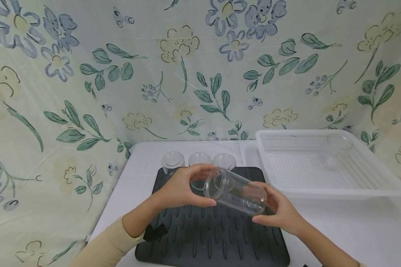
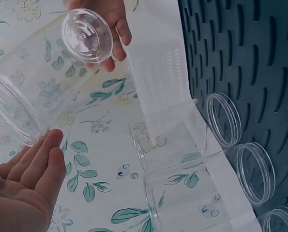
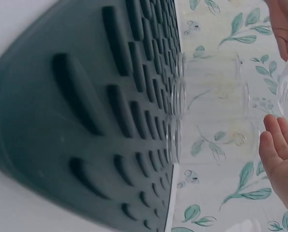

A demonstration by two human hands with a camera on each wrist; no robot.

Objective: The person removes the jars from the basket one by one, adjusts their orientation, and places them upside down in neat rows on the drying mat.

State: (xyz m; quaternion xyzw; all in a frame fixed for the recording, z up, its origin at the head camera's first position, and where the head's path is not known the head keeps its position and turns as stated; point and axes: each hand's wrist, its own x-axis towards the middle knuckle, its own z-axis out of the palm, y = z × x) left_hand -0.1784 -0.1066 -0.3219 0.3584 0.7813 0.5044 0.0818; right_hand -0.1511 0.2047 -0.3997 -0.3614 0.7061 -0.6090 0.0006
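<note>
A clear jar (image 1: 235, 191) is held tilted above the dark ridged drying mat (image 1: 207, 237), its open mouth toward the left and its base toward the right. My left hand (image 1: 182, 187) grips it at the threaded rim, thumb below and fingers above. At the base end, my right hand (image 1: 282, 209) holds the jar between thumb and fingers. In the left wrist view the jar's round base (image 2: 87, 36) shows in front of the right fingers. Behind the hands, three clear jars (image 1: 173, 160) stand upside down in a row at the mat's far edge.
To the right on the white table stands a white perforated basket (image 1: 324, 191). A clear round object (image 1: 339, 142) lies in its far right part. Patterned floral cloth (image 1: 187, 92) hangs behind the table and along its left side.
</note>
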